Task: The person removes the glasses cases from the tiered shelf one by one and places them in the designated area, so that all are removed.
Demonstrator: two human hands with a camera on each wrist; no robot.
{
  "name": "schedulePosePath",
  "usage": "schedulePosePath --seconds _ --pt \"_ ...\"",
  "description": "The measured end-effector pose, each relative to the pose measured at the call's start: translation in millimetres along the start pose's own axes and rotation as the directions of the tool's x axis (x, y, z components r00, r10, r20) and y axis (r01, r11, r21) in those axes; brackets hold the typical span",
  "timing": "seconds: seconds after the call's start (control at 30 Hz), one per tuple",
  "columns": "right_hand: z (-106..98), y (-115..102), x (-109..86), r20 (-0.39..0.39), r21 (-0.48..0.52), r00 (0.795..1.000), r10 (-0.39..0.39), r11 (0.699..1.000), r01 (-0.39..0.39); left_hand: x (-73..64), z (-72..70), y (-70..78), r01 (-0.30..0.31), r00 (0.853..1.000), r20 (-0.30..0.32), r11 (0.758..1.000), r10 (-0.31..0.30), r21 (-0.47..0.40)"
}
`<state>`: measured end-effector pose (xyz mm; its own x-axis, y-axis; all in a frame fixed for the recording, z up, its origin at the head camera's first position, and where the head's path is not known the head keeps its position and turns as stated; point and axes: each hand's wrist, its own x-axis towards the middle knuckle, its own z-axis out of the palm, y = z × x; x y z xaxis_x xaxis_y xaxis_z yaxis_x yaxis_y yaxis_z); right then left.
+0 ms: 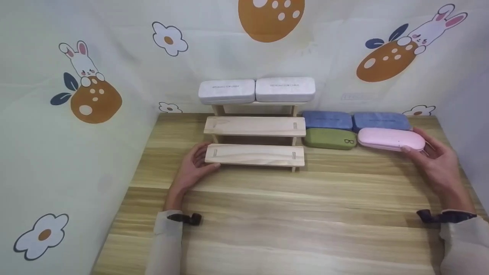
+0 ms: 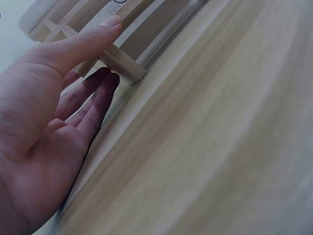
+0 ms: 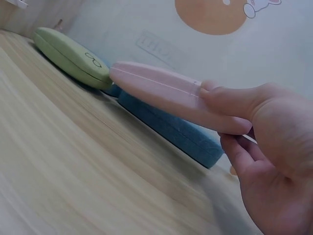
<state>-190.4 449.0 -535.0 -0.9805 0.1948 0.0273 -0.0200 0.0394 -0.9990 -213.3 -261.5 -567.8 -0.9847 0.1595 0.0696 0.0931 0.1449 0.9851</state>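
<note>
Got the pink glasses case [image 1: 387,138] pinched in a half-curled right hand [image 1: 439,165], right by the green glasses case [image 1: 328,138]. Also gripping the wooden step rack [image 1: 255,155] with a half-curled left hand [image 1: 189,171].

Near the tabletop's [image 1: 298,214] far edge, left of centre, stepped stand [image 1: 255,155]. On its top, left upper case [image 1: 227,91] and right upper case [image 1: 285,90]. Right of it, along that edge, left rear case [image 1: 327,120] and right rear case [image 1: 381,121]; before them, left front case [image 1: 330,138] and right front case [image 1: 389,138]. At the latter's right end, right hand [image 1: 437,158]; at the stand's near left corner, left hand [image 1: 193,168].
</note>
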Motion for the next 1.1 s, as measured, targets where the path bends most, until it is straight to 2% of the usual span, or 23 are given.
schedulePosePath --seconds 0.23,0.47,0.63,0.77,0.9,1.0,1.1 --pt "-3.5 4.8 2.0 0.025 0.01 0.999 0.022 1.0 -0.022 -0.2 0.1 -0.6 -0.001 1.0 0.0 1.0 0.001 0.004" --pt "-2.5 10.3 2.4 0.001 0.001 1.0 0.028 1.0 -0.028 -1.1 -0.4 -0.7 -0.003 1.0 -0.006 1.0 0.004 0.02" --pt "-3.7 14.0 3.6 -0.031 -0.092 0.997 0.066 0.993 -0.069 -1.2 -0.6 -0.6 -0.008 1.0 -0.002 1.0 0.008 0.018" --pt "-2.8 15.6 4.6 -0.043 -0.269 0.999 0.033 0.962 -0.043 -1.0 -0.5 -0.2 -0.004 1.0 -0.001 1.0 0.004 0.015" --pt "0.1 14.5 5.1 -0.022 -0.435 0.999 0.037 0.899 -0.042 -1.3 -0.7 0.0 0.0 1.0 0.0 1.0 0.0 0.016" --pt "2.8 13.4 4.9 -0.017 -0.479 0.998 0.052 0.876 -0.054 -1.3 -0.9 -0.4 -0.001 1.0 -0.002 1.0 0.002 0.018" --pt "5.1 13.7 4.2 -0.014 -0.478 0.999 0.029 0.878 -0.032 -1.6 -1.1 -0.4 -0.004 1.0 -0.005 1.0 0.004 0.02"
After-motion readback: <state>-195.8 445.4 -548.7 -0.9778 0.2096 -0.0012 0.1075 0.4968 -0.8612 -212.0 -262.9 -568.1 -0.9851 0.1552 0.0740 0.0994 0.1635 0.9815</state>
